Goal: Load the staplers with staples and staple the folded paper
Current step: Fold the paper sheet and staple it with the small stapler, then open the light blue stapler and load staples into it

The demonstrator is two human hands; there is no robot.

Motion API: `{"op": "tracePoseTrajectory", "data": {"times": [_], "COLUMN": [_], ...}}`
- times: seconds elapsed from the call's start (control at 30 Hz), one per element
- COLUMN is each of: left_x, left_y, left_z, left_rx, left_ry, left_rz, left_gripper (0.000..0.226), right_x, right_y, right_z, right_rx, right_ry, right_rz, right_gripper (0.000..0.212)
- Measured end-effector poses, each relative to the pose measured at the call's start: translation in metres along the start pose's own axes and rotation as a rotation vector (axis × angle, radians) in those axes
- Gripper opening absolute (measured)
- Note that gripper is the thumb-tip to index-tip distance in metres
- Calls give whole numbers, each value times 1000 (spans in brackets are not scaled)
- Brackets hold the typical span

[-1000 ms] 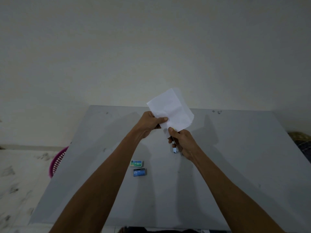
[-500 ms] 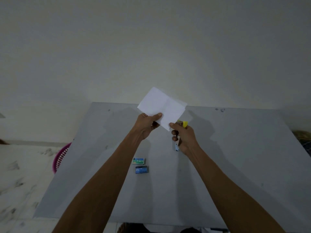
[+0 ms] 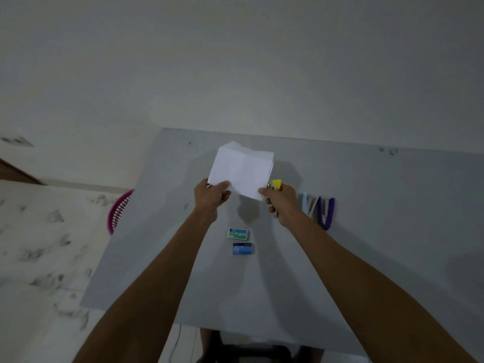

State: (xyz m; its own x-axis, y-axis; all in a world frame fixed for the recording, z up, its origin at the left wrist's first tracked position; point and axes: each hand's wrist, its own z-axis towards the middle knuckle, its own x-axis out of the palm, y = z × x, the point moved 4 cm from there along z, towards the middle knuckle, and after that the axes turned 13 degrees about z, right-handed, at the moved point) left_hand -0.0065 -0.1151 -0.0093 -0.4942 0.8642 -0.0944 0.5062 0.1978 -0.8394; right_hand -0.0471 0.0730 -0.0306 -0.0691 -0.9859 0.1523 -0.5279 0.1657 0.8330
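Holding the folded paper [image 3: 242, 171] up over the far half of the grey table [image 3: 366, 244], the person has both hands on it. The left hand [image 3: 210, 199] pinches the sheet's lower left corner, thumb on top. The right hand [image 3: 282, 203] is wrapped around a yellow stapler [image 3: 276, 184], with its thumb pressed to the paper's lower right corner.

Here's the relation that counts: the paper lies up and to the left of the right fist, and the stapler's yellow tip pokes out just beside that lower right corner. The stapler's long axis looks to run from that tip back through the fist towards the person, with a bit of metal showing below the fingers. The right hand is the one set to squeeze, I'd say, while the left just steadies the sheet.

What can't be read? Most of the stapler is buried in the fist. Whether the paper's corner actually sits inside the stapler's mouth, I cannot tell, nor whether it's loaded.

Down on the table lie a green staple box [image 3: 237, 233] and, just nearer the person, a blue staple box [image 3: 243, 248]. Right of the right wrist, a pale stapler [image 3: 307, 205] and a purple stapler [image 3: 326, 213] lie side by side, both apparently hinged open. A pink basket [image 3: 119, 210] peeks out past the table's left edge.
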Motion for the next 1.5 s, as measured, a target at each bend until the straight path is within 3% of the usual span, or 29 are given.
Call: {"op": "tracePoseTrajectory", "data": {"times": [0.1,0.2,0.3,0.4,0.47,0.6,0.8,0.97,1.07,1.2,1.5], "left_x": [-11,-17,-12,11,24,36,32,33,32,31,33], "left_y": [32,50,46,44,50,62,71,71,71,70,71], "left_z": [22,29,23,20,21,27,32,33,33,33,34], "left_rx": [-46,-26,216,525,583,499,442,437,438,441,416], "left_ry": [-76,-182,-290,-123,19,125,137,125,127,123,127], "left_rz": [207,577,1016,1334,1438,1482,1527,1510,1510,1505,1481], "left_gripper": [31,60,66,56,54,53,56,57,59,59,61], "right_x": [3,1,-3,-4,-4,-13,-34,-32,-26,-22,-26], "right_y": [-33,-57,-69,-71,-70,-66,-45,-31,-30,-34,-38], "right_z": [17,28,31,32,33,34,38,46,45,39,37], "right_rx": [82,132,130,119,117,95,-2,-149,-236,-281,-233], "right_ry": [-27,-59,-79,-72,-62,-86,-218,-215,-234,-274,-241], "right_rz": [-51,-115,-201,-262,-300,-341,-289,-655,-889,-1020,-965], "right_gripper": [12,11,18,20,21,13,31,23,29,30,40]}}
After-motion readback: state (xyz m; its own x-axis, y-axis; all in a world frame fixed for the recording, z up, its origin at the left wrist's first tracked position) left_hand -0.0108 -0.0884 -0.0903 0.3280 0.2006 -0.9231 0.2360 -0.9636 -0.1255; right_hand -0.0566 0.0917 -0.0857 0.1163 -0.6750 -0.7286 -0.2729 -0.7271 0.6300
